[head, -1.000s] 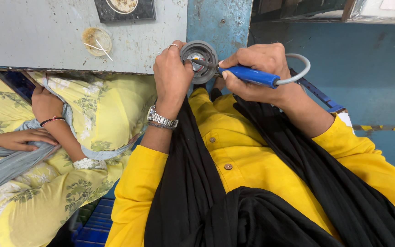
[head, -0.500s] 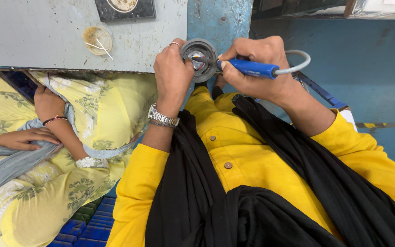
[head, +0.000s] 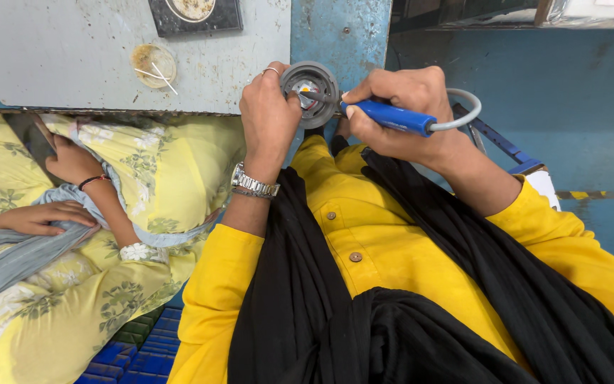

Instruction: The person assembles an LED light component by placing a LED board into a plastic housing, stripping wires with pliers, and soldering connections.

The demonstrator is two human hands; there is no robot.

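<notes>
Between left hand (head: 270, 121) and right hand (head: 399, 107), round grey part (head: 312, 84) is gripped.

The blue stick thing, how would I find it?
Start at the grey table, then go right to the two raised hands. The right hand holds the blue-handled tool like a pen against a round grey part. Only it trails a grey cord.

a small assembly workshop — a worn grey metal bench (head: 72, 64) against chipped blue paint, a blue-handled corded soldering iron (head: 392, 117), a co-worker (head: 72, 213) seated alongside.
</notes>
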